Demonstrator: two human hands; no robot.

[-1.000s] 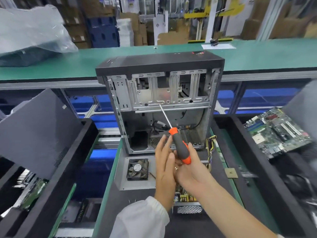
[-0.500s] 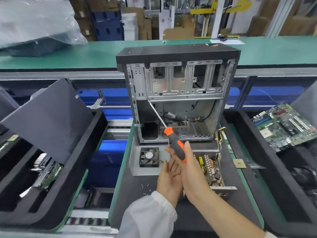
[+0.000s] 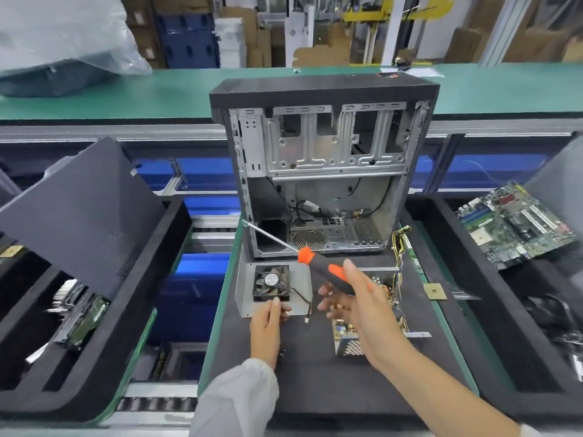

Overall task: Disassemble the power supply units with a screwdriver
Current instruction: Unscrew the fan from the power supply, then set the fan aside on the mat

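Note:
My right hand [image 3: 356, 304] grips the black-and-orange screwdriver [image 3: 328, 272] above the mat, its shaft pointing up and left toward the case's lower left corner. My left hand [image 3: 268, 326] is palm down, its curled fingertips at the near edge of the grey power supply cover [image 3: 299, 279], which lies flat with a black fan [image 3: 271, 283] on it. The opened power supply [image 3: 347, 345] lies under my right hand, with its circuit board and yellow wires [image 3: 399, 244] exposed. An empty computer case [image 3: 321, 171] stands upright behind them.
Loose screws [image 3: 280, 351] lie on the black mat. Black foam trays flank the mat: the left one holds a dark side panel [image 3: 79, 209] and a drive [image 3: 82, 320], the right one a motherboard [image 3: 517, 225]. A small square chip [image 3: 435, 291] lies on the right. A green conveyor [image 3: 157, 89] runs behind.
My hands have parted. The left moved left and down to the cover's near edge and turned palm down. The right tilted the screwdriver lower and leftward. The view shifted.

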